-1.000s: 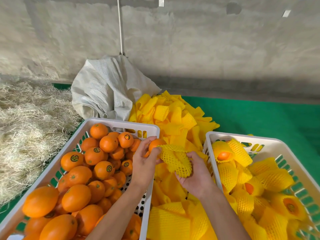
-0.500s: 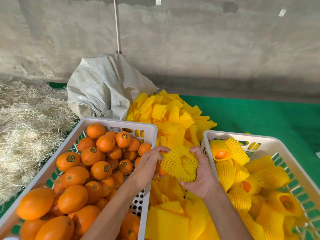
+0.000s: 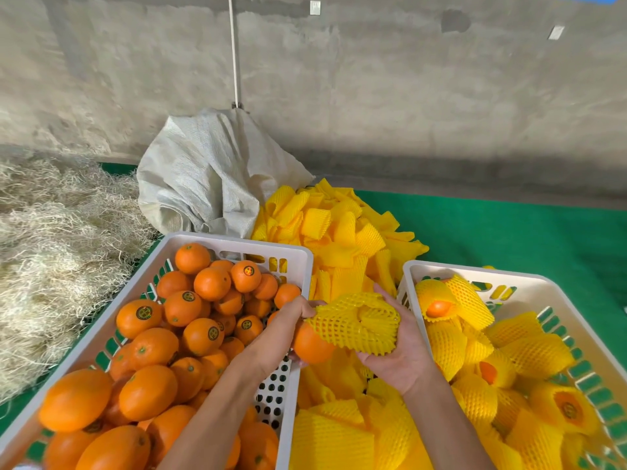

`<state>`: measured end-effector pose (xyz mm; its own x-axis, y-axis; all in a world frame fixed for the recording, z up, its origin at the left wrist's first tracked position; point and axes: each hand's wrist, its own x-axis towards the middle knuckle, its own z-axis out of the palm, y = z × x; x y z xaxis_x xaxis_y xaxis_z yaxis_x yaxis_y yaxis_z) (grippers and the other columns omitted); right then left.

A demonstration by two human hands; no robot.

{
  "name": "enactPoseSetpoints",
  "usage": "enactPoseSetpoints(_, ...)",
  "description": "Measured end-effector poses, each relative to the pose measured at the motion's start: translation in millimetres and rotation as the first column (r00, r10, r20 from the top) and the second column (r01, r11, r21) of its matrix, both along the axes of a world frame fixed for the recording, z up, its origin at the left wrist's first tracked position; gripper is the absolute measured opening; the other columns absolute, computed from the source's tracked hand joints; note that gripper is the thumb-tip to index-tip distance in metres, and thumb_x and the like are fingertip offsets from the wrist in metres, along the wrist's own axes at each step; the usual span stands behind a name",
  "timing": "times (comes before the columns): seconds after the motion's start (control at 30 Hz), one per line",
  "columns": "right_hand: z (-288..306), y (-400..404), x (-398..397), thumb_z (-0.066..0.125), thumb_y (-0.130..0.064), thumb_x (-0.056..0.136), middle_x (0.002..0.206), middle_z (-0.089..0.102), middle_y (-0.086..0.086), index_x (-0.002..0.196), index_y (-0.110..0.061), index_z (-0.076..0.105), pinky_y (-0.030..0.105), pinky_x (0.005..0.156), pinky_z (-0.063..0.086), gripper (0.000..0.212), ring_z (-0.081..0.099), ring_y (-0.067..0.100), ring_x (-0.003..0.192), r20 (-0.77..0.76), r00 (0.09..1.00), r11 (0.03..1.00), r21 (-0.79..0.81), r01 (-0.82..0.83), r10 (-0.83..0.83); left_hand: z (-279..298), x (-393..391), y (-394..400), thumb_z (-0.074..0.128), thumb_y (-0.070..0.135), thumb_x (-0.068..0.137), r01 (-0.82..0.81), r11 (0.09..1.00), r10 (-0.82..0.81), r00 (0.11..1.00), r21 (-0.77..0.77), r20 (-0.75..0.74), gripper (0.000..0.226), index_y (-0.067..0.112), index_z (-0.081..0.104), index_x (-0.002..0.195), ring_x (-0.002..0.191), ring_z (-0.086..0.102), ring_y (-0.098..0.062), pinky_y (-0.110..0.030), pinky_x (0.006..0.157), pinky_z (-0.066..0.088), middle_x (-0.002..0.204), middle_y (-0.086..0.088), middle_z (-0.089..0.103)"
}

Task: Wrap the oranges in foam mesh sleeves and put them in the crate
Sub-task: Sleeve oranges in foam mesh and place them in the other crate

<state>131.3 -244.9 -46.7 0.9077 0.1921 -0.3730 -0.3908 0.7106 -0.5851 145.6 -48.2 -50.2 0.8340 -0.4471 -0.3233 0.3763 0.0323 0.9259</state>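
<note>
My left hand (image 3: pixel 285 330) grips a bare orange (image 3: pixel 310 346) between the two crates, its right side entering a yellow foam mesh sleeve (image 3: pixel 356 323). My right hand (image 3: pixel 400 354) cups that sleeve from below and behind, thumb on its right edge. The left white crate (image 3: pixel 234 240) is full of bare oranges (image 3: pixel 190 320) with round stickers. The right white crate (image 3: pixel 475 271) holds several oranges wrapped in sleeves (image 3: pixel 454 300).
A heap of loose yellow sleeves (image 3: pixel 339 232) runs between the crates from the back down to the front. A grey woven sack (image 3: pixel 210 174) leans on the concrete wall. Straw (image 3: pixel 57 245) covers the left. Green matting (image 3: pixel 526 239) lies at the right.
Both hands have dropped lower between the crates. The orange has moved from above the sleeve's mouth to its left opening, and the sleeve has been stretched wider.
</note>
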Motion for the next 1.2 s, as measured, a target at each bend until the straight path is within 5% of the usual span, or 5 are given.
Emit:
enactPoseSetpoints(0.27,6.3,5.8,-5.6,0.093,-0.029,0.07,0.134,0.067,0.018,0.119,-0.013,0.077,0.042,0.084,0.061,0.054,0.07,0.035,0.116,0.059,0.983,0.979,-0.114,-0.167,0.175,-9.4,6.5,11.3,0.053,0.054,0.078,0.038,0.966,-0.044,0.999,-0.254,-0.018,0.058,0.001,0.069,0.095,0.041,0.046,-0.024,-0.022,0.042,0.036,0.075,-0.029,0.065)
enactPoseSetpoints(0.53,3.7,1.3,-2.9,0.085,-0.039,0.074,0.113,0.077,0.015,0.098,-0.021,0.084,0.039,0.071,0.062,0.03,0.077,0.032,0.097,-0.138,0.985,0.982,-0.142,-0.122,0.103,-2.7,15.1,-4.9,0.056,0.06,0.038,0.008,0.983,-0.012,1.0,0.181,0.02,0.07,0.005,0.056,0.082,0.098,0.064,-0.042,-0.026,0.059,0.042,0.086,-0.015,0.06)
enactPoseSetpoints(0.9,-18.4,-8.5,6.1,0.048,0.015,0.101,0.112,0.07,0.005,0.124,-0.012,0.061,0.007,0.064,0.052,0.039,0.07,-0.011,0.082,0.0,0.974,0.938,-0.269,0.22,-0.228,0.6,3.5,5.9,0.055,0.042,0.078,-0.099,0.946,0.076,0.993,-0.309,-0.086,0.056,0.008,0.064,0.122,0.07,0.054,-0.03,-0.033,0.061,0.04,0.105,-0.022,0.055)
enactPoseSetpoints(1.03,-24.5,-8.4,8.2,0.064,-0.04,0.1,0.095,0.072,0.014,0.104,-0.014,0.071,0.044,0.089,0.059,0.027,0.07,0.029,0.092,0.047,0.883,0.739,-0.527,0.419,-0.467,1.9,6.3,-6.0,0.058,0.031,0.081,-0.226,0.923,0.219,0.974,-0.311,-0.06,0.072,0.003,0.042,0.146,0.081,0.063,-0.026,-0.034,0.062,0.042,0.111,-0.021,0.054)
enactPoseSetpoints(1.2,-31.2,-2.7,8.6,0.06,-0.056,0.096,0.044,0.028,-0.01,0.06,-0.022,0.032,0.024,0.04,0.027,0.057,0.027,0.009,0.044,0.108,0.911,0.589,-0.732,0.344,-0.398,-4.1,-2.2,-9.9,0.08,0.028,0.083,-0.171,0.965,0.213,0.954,-0.199,0.213,0.064,0.007,0.055,0.138,0.108,0.068,-0.031,-0.035,0.079,0.051,0.121,-0.017,0.07)
